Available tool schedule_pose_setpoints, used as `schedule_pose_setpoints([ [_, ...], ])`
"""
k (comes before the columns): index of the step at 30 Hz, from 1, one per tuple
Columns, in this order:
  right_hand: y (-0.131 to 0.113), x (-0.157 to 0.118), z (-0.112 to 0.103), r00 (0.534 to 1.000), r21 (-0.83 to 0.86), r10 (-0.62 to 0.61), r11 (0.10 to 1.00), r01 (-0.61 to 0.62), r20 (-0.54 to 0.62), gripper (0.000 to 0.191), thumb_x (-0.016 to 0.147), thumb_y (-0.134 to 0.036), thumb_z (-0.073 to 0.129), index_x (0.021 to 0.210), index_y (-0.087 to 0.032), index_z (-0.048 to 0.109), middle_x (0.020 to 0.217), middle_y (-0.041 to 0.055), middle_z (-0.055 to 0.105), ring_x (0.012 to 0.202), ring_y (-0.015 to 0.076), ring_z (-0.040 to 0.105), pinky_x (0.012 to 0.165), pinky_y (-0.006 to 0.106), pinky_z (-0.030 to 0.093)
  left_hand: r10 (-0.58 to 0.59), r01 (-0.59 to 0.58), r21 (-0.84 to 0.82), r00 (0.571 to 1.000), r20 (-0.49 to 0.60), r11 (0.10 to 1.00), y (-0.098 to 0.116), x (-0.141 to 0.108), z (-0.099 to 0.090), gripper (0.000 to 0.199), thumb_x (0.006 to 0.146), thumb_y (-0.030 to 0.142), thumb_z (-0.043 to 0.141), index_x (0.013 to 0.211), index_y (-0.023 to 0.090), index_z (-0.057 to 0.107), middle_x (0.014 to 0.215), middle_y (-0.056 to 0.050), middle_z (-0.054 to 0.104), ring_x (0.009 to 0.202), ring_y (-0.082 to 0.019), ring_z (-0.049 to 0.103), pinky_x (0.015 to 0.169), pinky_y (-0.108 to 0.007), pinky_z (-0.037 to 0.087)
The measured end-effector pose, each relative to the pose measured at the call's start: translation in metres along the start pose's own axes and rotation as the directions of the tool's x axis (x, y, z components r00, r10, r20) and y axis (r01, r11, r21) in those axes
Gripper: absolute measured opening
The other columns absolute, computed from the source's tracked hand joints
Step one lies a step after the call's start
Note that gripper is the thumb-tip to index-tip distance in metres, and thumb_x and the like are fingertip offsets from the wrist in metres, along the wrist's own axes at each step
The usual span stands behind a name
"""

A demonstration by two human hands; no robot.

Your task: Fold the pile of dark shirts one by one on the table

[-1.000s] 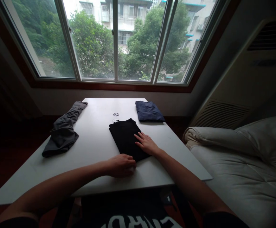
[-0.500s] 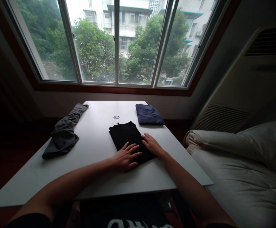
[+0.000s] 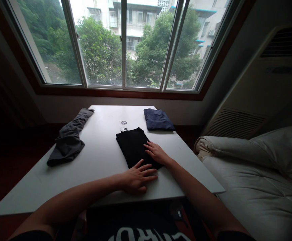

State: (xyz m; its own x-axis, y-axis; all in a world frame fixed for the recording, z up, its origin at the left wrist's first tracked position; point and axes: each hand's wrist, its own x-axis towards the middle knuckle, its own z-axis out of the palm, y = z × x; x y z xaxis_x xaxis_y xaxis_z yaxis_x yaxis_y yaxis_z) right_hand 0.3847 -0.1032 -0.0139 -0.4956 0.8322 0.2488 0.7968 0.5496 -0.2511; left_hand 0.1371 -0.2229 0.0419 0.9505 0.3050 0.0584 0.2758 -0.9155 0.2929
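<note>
A folded black garment [image 3: 133,145] lies flat on the white table [image 3: 98,157] in front of me. My left hand [image 3: 138,177] is at its near edge, fingers spread, with the fingertips over the cloth's lower border. My right hand [image 3: 157,153] rests on the right side of the black cloth, fingers stretched out flat. Neither hand grips anything. At the table's far right lies a folded navy blue garment [image 3: 158,119]. Along the left edge, a grey garment [image 3: 67,142] sits loosely bunched.
Two small round marks or discs [image 3: 123,123] show on the tabletop behind the black cloth. A pale padded sofa [image 3: 246,174] stands close to the table's right side. Beyond the far edge is a wall with a wide window [image 3: 123,50]. A floor-standing unit with vents [image 3: 238,122] is at the right.
My left hand has slid toward me and slightly right, from the middle of the black garment to its near edge. My right hand has shifted a little left onto the cloth.
</note>
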Motion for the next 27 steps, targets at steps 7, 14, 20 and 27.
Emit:
schedule_pose_setpoints([
  [7, 0.017, 0.0, 0.0, 0.997, -0.037, 0.064, 0.997, -0.065, -0.038, 0.056, 0.106, -0.05, 0.049, 0.157, -0.027, 0.051, 0.163, 0.0085, 0.043, 0.153, 0.0302, 0.036, 0.127, 0.051, 0.032, -0.102, 0.052, -0.196, 0.962, -0.252, 0.979, -0.005, 0.006, -0.011, 0.045, 0.09, 0.014, 0.057, 0.133, 0.027, 0.067, 0.134, -0.003, 0.07, 0.124, -0.022, 0.063, 0.121, -0.042, 0.037],
  [14, 0.002, 0.002, -0.002, 0.999, -0.045, -0.041, 0.998, 0.039, -0.034, 0.06, 0.106, -0.052, 0.048, 0.16, -0.027, 0.045, 0.166, 0.0086, 0.037, 0.155, 0.0303, 0.032, 0.126, 0.053, 0.031, -0.268, 0.267, -0.071, 0.845, -0.463, 0.961, -0.033, 0.001, -0.008, 0.038, 0.092, 0.018, 0.061, 0.128, 0.025, 0.069, 0.139, -0.007, 0.064, 0.13, -0.027, 0.055, 0.117, -0.044, 0.042],
  [20, 0.005, 0.0, -0.001, 0.999, -0.144, 0.035, 0.989, -0.031, 0.025, 0.058, 0.106, -0.055, 0.049, 0.156, -0.026, 0.052, 0.164, 0.0111, 0.041, 0.154, 0.0338, 0.034, 0.125, 0.055, 0.03, -0.482, 0.504, -0.017, 0.815, -0.321, 0.863, -0.092, -0.013, 0.001, 0.067, 0.101, 0.055, 0.058, 0.16, 0.028, 0.044, 0.17, -0.011, 0.032, 0.157, -0.034, 0.027, 0.129, -0.059, 0.018],
  [27, 0.012, -0.005, -0.008, 0.993, -0.139, 0.114, 0.983, -0.118, -0.031, 0.055, 0.104, -0.05, 0.056, 0.154, -0.026, 0.054, 0.162, 0.013, 0.043, 0.153, 0.0355, 0.035, 0.125, 0.057, 0.031, -0.711, 0.726, -0.02, 0.666, -0.225, 0.687, -0.135, -0.037, -0.009, 0.079, 0.101, 0.072, 0.042, 0.166, 0.026, 0.035, 0.174, -0.011, 0.019, 0.161, -0.037, 0.012, 0.128, -0.062, 0.008],
])
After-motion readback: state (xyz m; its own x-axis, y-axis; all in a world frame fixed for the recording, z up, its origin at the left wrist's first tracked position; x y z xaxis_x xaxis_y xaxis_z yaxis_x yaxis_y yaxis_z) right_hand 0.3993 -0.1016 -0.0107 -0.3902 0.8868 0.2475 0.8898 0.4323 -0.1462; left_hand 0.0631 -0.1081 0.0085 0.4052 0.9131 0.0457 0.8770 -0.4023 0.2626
